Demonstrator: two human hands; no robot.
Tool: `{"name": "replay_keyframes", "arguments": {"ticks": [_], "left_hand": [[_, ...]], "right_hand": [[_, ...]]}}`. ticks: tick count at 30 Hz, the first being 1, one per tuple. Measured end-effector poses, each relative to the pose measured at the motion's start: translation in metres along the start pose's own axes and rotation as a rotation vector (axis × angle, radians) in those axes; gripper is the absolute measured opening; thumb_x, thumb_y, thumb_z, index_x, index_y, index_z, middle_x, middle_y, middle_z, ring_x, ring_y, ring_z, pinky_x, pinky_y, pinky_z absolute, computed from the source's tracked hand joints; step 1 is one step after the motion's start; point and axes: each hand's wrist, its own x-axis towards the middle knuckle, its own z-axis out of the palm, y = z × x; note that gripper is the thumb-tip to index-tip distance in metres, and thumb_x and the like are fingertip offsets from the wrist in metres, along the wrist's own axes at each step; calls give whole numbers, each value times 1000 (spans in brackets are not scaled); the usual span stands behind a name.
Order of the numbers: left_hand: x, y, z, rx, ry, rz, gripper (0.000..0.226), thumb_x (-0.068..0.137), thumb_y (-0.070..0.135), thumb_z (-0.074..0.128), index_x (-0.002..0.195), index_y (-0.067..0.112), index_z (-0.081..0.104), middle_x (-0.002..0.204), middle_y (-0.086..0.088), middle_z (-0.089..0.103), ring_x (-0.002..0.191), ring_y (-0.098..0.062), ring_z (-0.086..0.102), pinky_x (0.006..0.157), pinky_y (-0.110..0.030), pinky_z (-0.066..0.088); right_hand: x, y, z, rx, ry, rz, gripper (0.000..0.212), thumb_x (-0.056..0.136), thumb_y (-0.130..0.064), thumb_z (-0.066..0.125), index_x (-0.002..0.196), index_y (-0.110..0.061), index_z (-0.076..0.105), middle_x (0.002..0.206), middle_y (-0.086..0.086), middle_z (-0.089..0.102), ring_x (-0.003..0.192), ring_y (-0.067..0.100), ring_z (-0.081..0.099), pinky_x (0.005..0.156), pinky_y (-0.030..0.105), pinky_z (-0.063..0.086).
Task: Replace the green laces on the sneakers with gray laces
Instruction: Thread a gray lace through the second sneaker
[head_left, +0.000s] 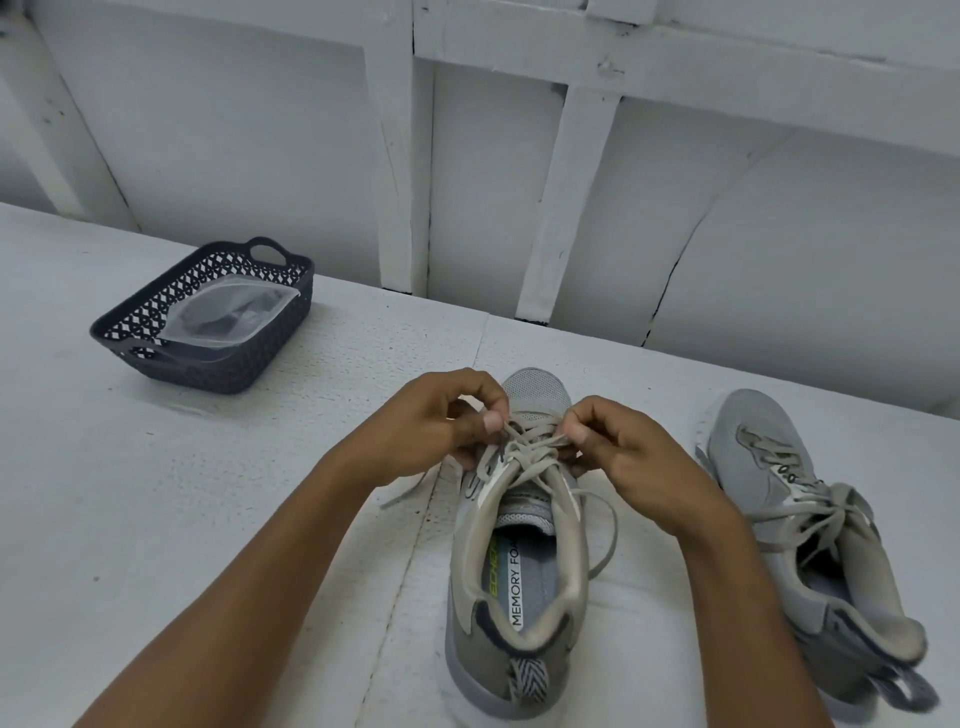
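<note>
Centrally, gray mesh sneaker (498, 644), beige-gray laces (530, 453); left hand (431, 428), right hand (626, 460) each pinching lace.

Open tabletop (260, 519) btwn basket (218, 358), sneaker (514, 571).

The centre sneaker (511, 642) and the right sneaker (753, 452) are gray with paler beige-gray laces (525, 450). The centre one's heel tab (527, 678) carries a black-and-white chevron pattern. The basket (223, 371) is dark gray with a diamond lattice, the table (156, 519) white.
</note>
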Motion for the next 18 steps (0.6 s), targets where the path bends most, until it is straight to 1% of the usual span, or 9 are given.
{"name": "replay_keyframes", "arguments": {"ticks": [4,5,7,9,11,12,14,16,18], "left_hand": [[-1,2,-5,-165,-136,-114,13,98,12,57,90,4,65,90,-13,68,80,-22,64,70,-30,54],[-1,1,-7,-214,-154,-148,14,96,13,57,89,5,65,95,-17,68,83,-24,64,70,-31,54],[0,0,-7,-255,-156,-159,15,99,11,54,90,4,63,99,-18,68,86,-24,63,71,-34,55],[-1,-1,-6,-239,-114,-121,10,100,10,55,92,5,58,95,-16,68,83,-22,64,71,-38,54],[-2,2,-7,-190,-84,-70,11,95,12,64,91,8,55,83,-12,65,76,-22,63,71,-42,52],[-3,2,-8,-159,-95,-60,13,91,14,68,90,8,56,80,-10,65,75,-23,62,72,-45,52],[-4,4,-10,-80,-143,-59,10,88,14,71,91,7,65,81,-11,69,77,-24,65,80,-52,54],[-4,6,-7,-9,-155,-44,8,90,8,71,97,9,72,89,-15,72,83,-24,68,84,-47,58],[-4,9,-3,27,-143,-22,15,90,6,70,104,10,75,94,-14,73,88,-26,71,81,-36,60]], "right_hand": [[-4,1,-3,87,-41,7,19,103,-8,46,90,-8,61,100,20,68,82,13,62,76,27,52],[-4,2,-3,107,-46,13,19,103,-8,46,91,-7,60,98,20,67,82,13,62,76,27,52],[-3,3,-1,129,-34,16,19,104,-9,46,89,-8,58,87,11,66,79,12,60,74,29,50],[-3,1,0,149,-22,0,16,103,-9,48,89,-10,56,76,2,64,72,13,59,69,30,47],[-5,-2,1,224,-14,-22,7,100,-8,54,93,-9,55,71,3,65,66,16,59,63,28,46],[-6,-4,0,278,-17,-32,5,96,-8,58,96,-9,54,73,7,68,68,17,61,63,27,48],[-9,-6,-1,345,-31,-54,18,87,-7,67,99,-8,54,87,14,71,78,18,67,68,27,53],[-9,-7,-1,296,-66,-68,19,84,1,70,99,-9,63,95,13,71,86,17,67,74,28,55],[-9,-6,-1,232,-85,-58,19,85,4,70,93,-14,73,94,10,74,86,18,67,76,29,55]]}}
